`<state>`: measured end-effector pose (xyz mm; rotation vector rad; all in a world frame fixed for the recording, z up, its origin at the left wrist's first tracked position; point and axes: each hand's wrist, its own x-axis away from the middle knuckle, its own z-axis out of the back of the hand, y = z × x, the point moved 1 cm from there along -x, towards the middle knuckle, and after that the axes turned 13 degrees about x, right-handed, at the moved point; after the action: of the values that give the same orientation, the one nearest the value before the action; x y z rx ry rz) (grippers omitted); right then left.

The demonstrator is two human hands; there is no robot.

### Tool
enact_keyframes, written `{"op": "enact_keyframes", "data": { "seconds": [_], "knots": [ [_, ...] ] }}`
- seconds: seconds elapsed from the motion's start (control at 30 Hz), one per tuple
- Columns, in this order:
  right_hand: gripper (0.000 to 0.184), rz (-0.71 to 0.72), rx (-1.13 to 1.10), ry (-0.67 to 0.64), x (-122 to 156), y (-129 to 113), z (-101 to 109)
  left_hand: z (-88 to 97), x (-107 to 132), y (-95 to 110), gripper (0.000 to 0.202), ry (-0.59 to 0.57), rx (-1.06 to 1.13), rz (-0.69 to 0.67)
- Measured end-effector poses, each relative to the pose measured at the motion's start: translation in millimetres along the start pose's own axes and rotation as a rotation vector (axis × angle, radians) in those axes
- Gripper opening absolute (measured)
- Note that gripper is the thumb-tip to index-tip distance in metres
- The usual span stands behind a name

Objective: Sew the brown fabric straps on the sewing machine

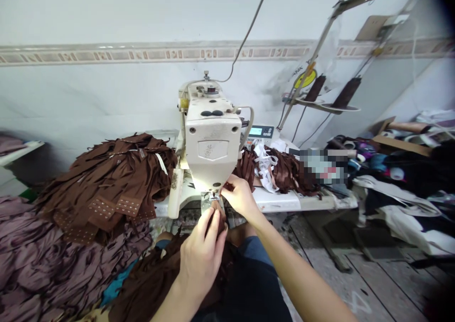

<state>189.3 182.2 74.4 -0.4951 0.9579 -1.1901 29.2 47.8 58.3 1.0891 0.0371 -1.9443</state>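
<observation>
A cream sewing machine (212, 144) faces me, with its needle area and presser foot low over a narrow sewing arm. My left hand (202, 251) is closed on a piece of brown fabric (218, 209), whose far end lies at the presser foot. Close beside the needle, on its right, my right hand (240, 198) has its fingers bent together. What those fingertips pinch, if anything, is too small to make out. More brown cloth (142, 284) hangs over my lap below the left hand.
Brown pieces with metal hooks or eyes (117, 170) are heaped left of the machine. Mauve fabric (31, 260) lies lower left. Brown and white strips (265, 165) rest on the white table (280, 201) at right. A thread stand (320, 104) with two dark cones rises behind them.
</observation>
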Motion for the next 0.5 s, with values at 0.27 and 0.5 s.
{"op": "enact_keyframes", "data": {
  "seconds": [0.27,0.5],
  "knots": [
    [0.013,-0.071,-0.050,0.034,-8,8,-6,-7.6,-7,2,0.047,-0.022,-0.005,0.057],
    [0.036,-0.186,-0.242,0.059,21,16,-11,4.8,17,-10,0.045,0.083,0.326,0.157]
  ]
}}
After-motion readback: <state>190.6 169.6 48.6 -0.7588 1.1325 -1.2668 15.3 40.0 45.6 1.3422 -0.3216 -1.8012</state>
